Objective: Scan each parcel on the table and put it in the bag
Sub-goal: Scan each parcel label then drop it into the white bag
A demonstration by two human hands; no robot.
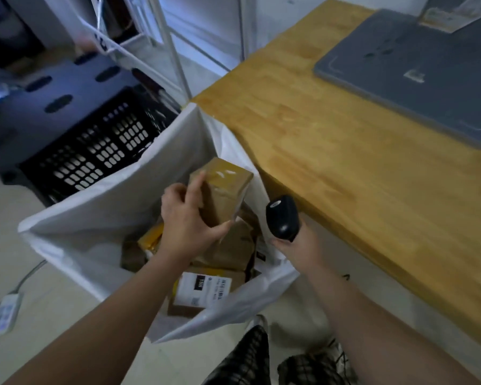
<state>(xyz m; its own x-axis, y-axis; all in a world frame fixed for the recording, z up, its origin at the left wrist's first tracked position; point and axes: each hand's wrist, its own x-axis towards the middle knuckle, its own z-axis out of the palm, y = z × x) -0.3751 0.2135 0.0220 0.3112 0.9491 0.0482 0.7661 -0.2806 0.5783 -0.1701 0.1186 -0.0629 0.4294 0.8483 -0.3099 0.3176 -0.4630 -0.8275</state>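
Observation:
A large white bag (100,207) stands open on the floor against the left end of the wooden table (345,151). My left hand (186,218) grips a brown taped cardboard parcel (225,187) and holds it over the bag's mouth. Several other brown parcels lie inside the bag, one with a white shipping label (203,290). My right hand (295,245) holds a black handheld scanner (282,216) upright beside the bag's right rim, close to the table's edge.
A grey laptop (417,76) lies shut on the table at the far right. A black perforated plastic crate (75,140) stands behind the bag. A white wire rack (161,43) rises at the back. A white power strip (3,312) lies on the floor left.

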